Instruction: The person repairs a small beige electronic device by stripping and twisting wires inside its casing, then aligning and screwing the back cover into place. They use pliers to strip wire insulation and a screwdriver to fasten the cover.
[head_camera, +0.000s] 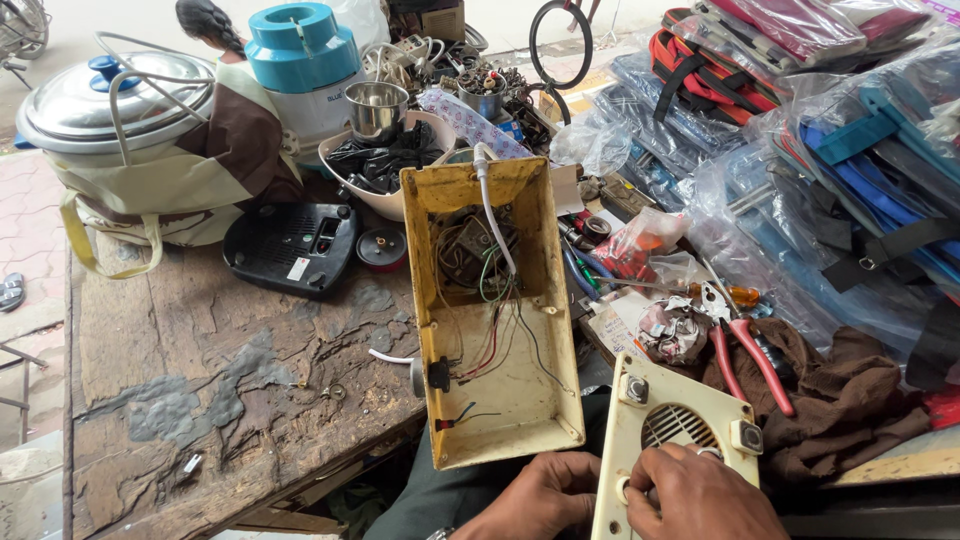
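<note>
Head view: the right hand (700, 495) rests curled on a cream cover panel (672, 445) with a round grille, fingers pressing its lower face. The left hand (540, 500), partly cut off at the frame's bottom, touches the panel's left edge; its grip is unclear. The open yellowed casing (520, 400), wires showing, stands just beside, on the worn wooden table (200, 340).

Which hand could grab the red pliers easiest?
Probably the right hand. It rests on the cream cover panel, and the red pliers lie just beyond it on the brown cloth. The left hand sits farther away, below the open yellow casing.
</note>
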